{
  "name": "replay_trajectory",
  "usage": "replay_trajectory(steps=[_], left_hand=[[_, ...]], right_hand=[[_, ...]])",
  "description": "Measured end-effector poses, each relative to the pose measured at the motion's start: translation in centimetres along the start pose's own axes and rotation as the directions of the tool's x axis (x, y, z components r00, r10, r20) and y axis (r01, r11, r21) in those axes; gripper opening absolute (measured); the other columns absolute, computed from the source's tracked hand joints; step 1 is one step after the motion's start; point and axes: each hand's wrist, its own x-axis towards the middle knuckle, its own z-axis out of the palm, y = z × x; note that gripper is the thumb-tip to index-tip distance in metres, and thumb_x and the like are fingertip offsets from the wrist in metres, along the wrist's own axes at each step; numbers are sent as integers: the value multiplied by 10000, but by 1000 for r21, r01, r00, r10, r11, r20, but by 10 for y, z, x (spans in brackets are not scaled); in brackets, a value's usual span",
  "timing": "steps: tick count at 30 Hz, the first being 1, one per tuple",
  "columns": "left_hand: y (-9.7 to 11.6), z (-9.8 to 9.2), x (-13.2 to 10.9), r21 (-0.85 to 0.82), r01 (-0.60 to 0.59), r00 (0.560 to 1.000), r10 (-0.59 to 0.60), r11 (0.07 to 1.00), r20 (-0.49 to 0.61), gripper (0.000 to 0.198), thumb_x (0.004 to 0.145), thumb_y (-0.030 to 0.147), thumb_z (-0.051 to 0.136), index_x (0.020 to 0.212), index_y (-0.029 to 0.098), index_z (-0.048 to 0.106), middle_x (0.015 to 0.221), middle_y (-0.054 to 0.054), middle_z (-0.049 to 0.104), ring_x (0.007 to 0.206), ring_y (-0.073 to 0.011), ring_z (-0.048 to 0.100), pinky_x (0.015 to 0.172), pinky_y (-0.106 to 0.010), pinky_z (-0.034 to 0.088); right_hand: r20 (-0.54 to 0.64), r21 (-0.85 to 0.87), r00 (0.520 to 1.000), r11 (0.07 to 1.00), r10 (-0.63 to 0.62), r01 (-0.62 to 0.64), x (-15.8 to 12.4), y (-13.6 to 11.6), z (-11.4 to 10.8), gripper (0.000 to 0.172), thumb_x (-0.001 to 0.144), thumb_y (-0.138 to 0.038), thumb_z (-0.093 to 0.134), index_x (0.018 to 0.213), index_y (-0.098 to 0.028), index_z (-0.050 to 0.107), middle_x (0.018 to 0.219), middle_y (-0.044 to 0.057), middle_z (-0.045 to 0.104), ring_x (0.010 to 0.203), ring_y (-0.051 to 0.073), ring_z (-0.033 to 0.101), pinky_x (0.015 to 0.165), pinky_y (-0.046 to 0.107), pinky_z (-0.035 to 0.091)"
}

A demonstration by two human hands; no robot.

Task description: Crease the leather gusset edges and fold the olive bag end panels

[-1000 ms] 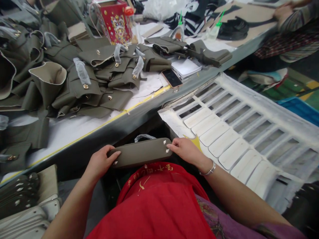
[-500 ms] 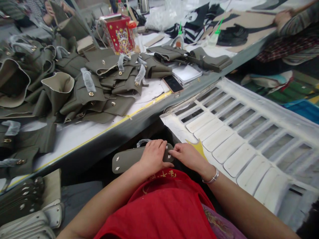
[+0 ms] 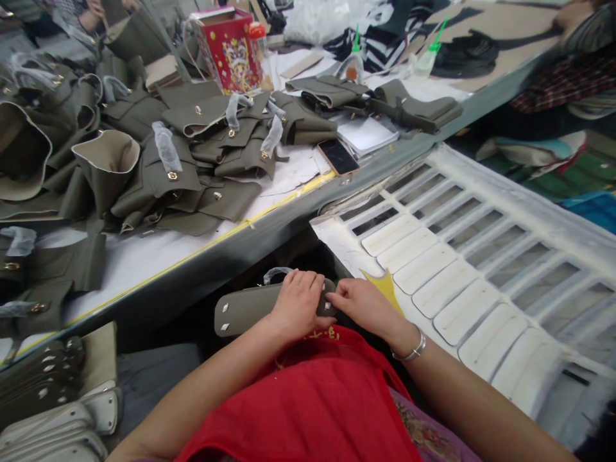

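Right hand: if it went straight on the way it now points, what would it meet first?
Probably the left hand, which lies across the olive panel just ahead of the right hand; exact depth is hard to judge.

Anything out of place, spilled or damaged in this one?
Nothing looks spilled. The white paper on the table looks torn near the phone, which lies close to the table's edge. The olive bags lie in a jumbled heap, some gaping open. What shows of the panel under the left hand looks undamaged.
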Motion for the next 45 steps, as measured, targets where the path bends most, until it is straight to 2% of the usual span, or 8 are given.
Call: replay_trajectory(steps=[8,10,12,15,21,27,32,45], left_hand=[[-19,-16,-50,-187,148,973,-177,971,-146,815,668,601,659,1316,180,402,1281,-144,492,1192,-298,433,1077,-515,219],[-41,-24,-86,-255,336,868,-403,907,-289,554,751,526,611,1177,185,516,1158,-121,559,1096,-263,495,1001,-449,343],[-65,-31,-123,-367,534,684,-644,762,-341,307,818,442,543,964,175,584,951,-86,599,902,-212,550,843,-366,438],[-94,-34,-163,-560,638,538,-826,528,-166,286,811,442,534,766,163,576,724,-28,573,682,-152,521,650,-280,426],[-114,-30,-174,-792,536,566,-820,292,80,338,702,473,646,700,139,594,638,3,566,594,-113,477,571,-235,366],[-118,-35,-171,-832,489,592,-800,262,96,331,662,450,689,664,134,588,592,15,538,550,-91,434,526,-216,323],[-122,-38,-168,-901,432,611,-749,43,257,367,645,479,695,655,148,537,500,63,444,426,-48,293,428,-197,208],[-135,-29,-165,-874,478,594,-764,84,251,341,623,442,720,615,131,581,506,53,474,449,-45,317,456,-195,237]], right_hand=[[16,-134,1000,991,-12,14,1,1,4,376,843,-472,459,581,-211,525,582,18,581,570,164,524,533,274,287],[42,-133,999,991,-8,13,7,6,7,425,822,-541,444,564,-215,530,566,16,577,556,170,528,530,279,300],[68,-121,998,993,-4,13,10,8,10,443,800,-573,440,548,-219,527,544,14,567,543,173,528,525,283,315],[90,-101,996,995,9,0,12,7,11,453,783,-593,431,536,-223,514,519,12,546,521,172,517,509,288,334],[120,-105,991,994,55,-43,11,3,11,489,749,-657,420,526,-229,499,505,12,522,517,180,518,522,303,371],[123,-141,986,986,111,-94,11,1,12,473,735,-657,410,547,-232,500,481,2,503,497,175,503,506,297,358],[128,-142,983,984,128,-109,9,-3,12,493,732,-678,396,573,-227,514,476,-6,491,497,167,495,506,286,360],[154,-88,978,988,138,-125,13,1,12,533,712,-718,439,554,-213,505,469,-12,454,483,143,451,473,268,329]])
